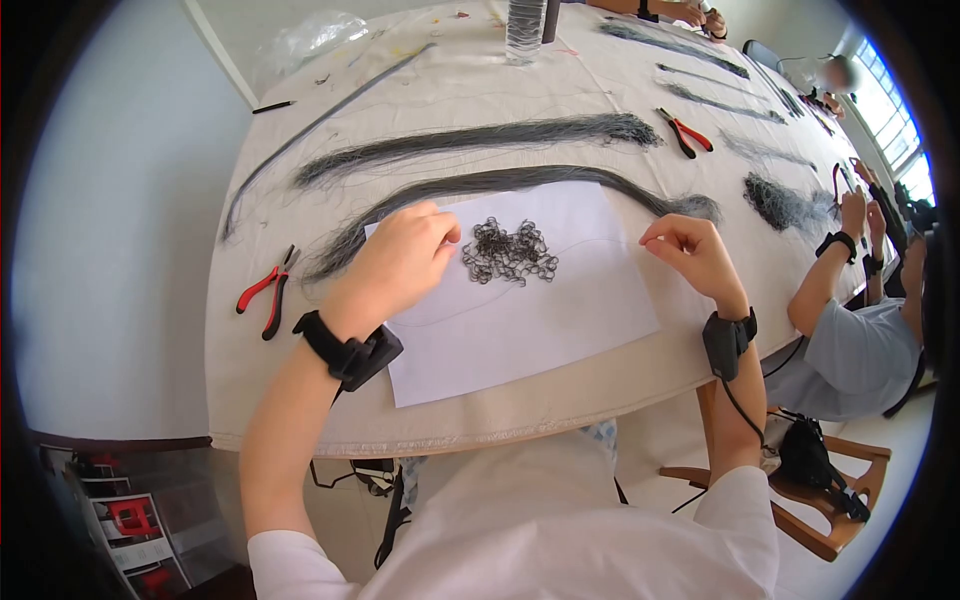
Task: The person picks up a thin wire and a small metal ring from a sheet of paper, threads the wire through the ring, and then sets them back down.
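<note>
A white paper sheet (520, 320) lies on the cloth-covered table in front of me. A small heap of dark curly rings (510, 250) rests on its upper part. My left hand (400, 262) rests on the paper, its thumb and fingertips pinched together at the heap's left edge; what they hold is hidden. My right hand (692, 250) hovers at the sheet's right edge, thumb and forefinger pinched on a very thin thread (600, 242) that runs faintly across the paper. Both wrists wear black bands.
Red-handled pliers (265, 292) lie left of the paper, and a second pair (686, 132) at the back right. Long dark hair bundles (480, 138) stretch across the table beyond the sheet. A plastic bottle (525, 28) stands at the far edge. Another person's arm (830, 262) works at the right.
</note>
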{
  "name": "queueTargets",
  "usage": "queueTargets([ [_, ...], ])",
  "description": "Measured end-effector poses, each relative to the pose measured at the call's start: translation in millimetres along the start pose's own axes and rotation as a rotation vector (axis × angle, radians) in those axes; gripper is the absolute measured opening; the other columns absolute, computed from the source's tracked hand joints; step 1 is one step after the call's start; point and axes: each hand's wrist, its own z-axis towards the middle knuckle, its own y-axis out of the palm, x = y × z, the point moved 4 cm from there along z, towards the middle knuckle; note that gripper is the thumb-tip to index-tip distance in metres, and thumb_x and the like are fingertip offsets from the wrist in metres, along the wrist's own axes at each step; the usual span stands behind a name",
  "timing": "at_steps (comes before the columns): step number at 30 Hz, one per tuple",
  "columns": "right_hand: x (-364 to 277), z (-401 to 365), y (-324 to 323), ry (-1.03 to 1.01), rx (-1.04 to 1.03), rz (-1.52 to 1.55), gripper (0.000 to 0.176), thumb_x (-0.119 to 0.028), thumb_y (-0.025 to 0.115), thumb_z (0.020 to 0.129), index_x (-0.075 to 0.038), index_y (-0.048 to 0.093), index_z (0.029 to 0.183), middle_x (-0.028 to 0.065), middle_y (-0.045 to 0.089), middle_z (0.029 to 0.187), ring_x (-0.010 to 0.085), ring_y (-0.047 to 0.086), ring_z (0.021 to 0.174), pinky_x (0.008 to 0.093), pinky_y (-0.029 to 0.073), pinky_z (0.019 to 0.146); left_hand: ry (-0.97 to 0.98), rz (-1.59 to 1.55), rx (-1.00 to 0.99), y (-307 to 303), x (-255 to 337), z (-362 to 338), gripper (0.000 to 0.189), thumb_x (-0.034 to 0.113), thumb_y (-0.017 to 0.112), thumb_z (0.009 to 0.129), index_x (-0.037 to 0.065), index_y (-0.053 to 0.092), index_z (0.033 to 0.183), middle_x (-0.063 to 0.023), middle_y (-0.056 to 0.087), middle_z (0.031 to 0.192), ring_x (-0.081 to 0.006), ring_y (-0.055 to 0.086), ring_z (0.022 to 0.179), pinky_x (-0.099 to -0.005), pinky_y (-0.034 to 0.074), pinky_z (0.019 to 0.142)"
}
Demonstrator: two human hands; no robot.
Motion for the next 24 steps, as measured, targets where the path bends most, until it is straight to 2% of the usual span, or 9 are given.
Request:
queueTargets([
  [6,-8.4,-2.4,8.6,-0.041,-0.039,-0.124,0.007,-0.006,0.065,0.08,-0.005,0.069,0.086,-0.0021,0.03,0.054,0.0069,0.028,0.052,0.0257,0.023,0.049,0.08,-0.04,0.02,14.2,5.1,12.5,0.005,0.004,0.062,0.078,0.0,0.059,0.078,-0.016,0.059,0.08,-0.0335,0.059,0.078,-0.0406,0.046,0.07],
  [13,-11.5,-5.4,9.5,-0.099,-0.029,-0.157,0.007,-0.007,0.066,0.08,-0.006,0.068,0.086,0.001,0.036,0.054,0.0096,0.031,0.051,0.0263,0.027,0.048,0.012,-0.102,-0.03,8.3,5.6,14.5,0.007,0.005,0.064,0.078,0.0,0.058,0.079,-0.0141,0.059,0.076,-0.0295,0.059,0.072,-0.037,0.046,0.066],
  [15,-12.6,-6.2,9.1,-0.103,-0.024,-0.159,0.007,-0.007,0.066,0.08,-0.006,0.068,0.086,0.0014,0.036,0.054,0.0101,0.031,0.051,0.0263,0.028,0.048,-0.184,-0.32,-0.123,3.1,5.1,12.8,0.007,0.004,0.064,0.08,0.0,0.059,0.081,-0.0116,0.062,0.076,-0.0226,0.061,0.069,-0.0328,0.047,0.064],
  [16,-12.7,-6.6,9.0,-0.072,-0.036,-0.164,0.006,-0.005,0.065,0.08,-0.004,0.068,0.085,0.0008,0.044,0.058,0.0084,0.034,0.053,0.0253,0.029,0.049,-0.182,-0.32,-0.125,2.5,2.7,12.1,0.007,0.004,0.064,0.08,0.0,0.059,0.081,-0.0116,0.062,0.076,-0.0226,0.061,0.069,-0.0328,0.047,0.064],
  [17,-12.8,-6.7,8.7,-0.043,-0.048,-0.17,0.006,-0.003,0.065,0.08,-0.002,0.068,0.084,0.0001,0.052,0.063,0.0067,0.036,0.055,0.0242,0.031,0.051,-0.195,-0.358,-0.112,1.2,-1.9,11.3,0.007,0.004,0.064,0.08,0.0,0.059,0.084,-0.0102,0.063,0.076,-0.0186,0.061,0.069,-0.0306,0.047,0.063],
  [18,-13.4,-6.6,8.4,-0.044,-0.047,-0.176,0.006,-0.003,0.065,0.08,-0.002,0.068,0.084,0.0001,0.052,0.063,0.0067,0.036,0.055,0.0242,0.031,0.051,-0.206,-0.398,-0.095,-0.4,-3.4,11.5,0.008,0.004,0.064,0.081,0.001,0.059,0.086,-0.0089,0.064,0.076,-0.0146,0.061,0.068,-0.0284,0.047,0.062],
  [21,-15.5,-4.6,8.8,-0.069,-0.026,-0.179,0.006,-0.003,0.065,0.08,-0.003,0.068,0.085,0.0001,0.051,0.062,0.0068,0.037,0.054,0.024,0.03,0.05,-0.259,-0.435,-0.021,-11.0,2.1,9.6,0.014,0.003,0.064,0.081,0.002,0.058,0.093,-0.0062,0.064,0.075,-0.0104,0.059,0.067,-0.026,0.046,0.061],
  [24,-21.5,-1.9,9.0,-0.06,0.01,-0.216,0.006,-0.003,0.065,0.08,-0.003,0.068,0.085,0.0009,0.051,0.06,0.007,0.038,0.053,0.0239,0.031,0.05,-0.234,-0.417,-0.002,-19.8,12.2,6.4,0.019,0.004,0.065,0.081,0.003,0.056,0.098,-0.0062,0.064,0.077,-0.0103,0.059,0.067,-0.0256,0.046,0.061],
])
